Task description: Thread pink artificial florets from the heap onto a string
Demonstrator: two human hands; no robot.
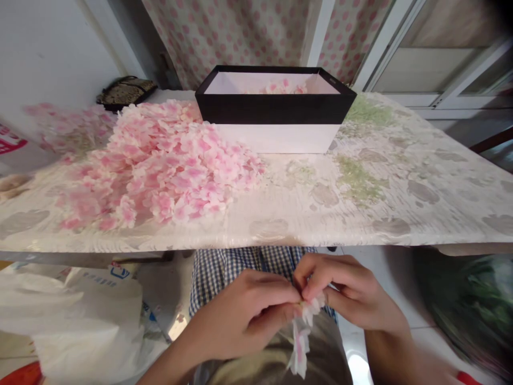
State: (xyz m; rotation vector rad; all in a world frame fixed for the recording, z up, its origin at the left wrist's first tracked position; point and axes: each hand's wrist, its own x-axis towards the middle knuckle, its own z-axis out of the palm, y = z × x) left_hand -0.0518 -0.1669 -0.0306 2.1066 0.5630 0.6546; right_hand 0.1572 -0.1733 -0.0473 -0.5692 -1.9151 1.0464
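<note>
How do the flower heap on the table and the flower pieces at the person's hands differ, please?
The flower heap is a broad, dense mound, while the flower pieces are only a few. The flower heap rests on the table; the flower pieces hang where the left hand and right hand meet. The flower heap looks pinker, the flower pieces whiter. Both show pink and white.

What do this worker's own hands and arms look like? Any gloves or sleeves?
Both the left hand and right hand are bare: no gloves, and no rings, watch or bracelet that I can see. No sleeves show on the visible forearms.
</note>
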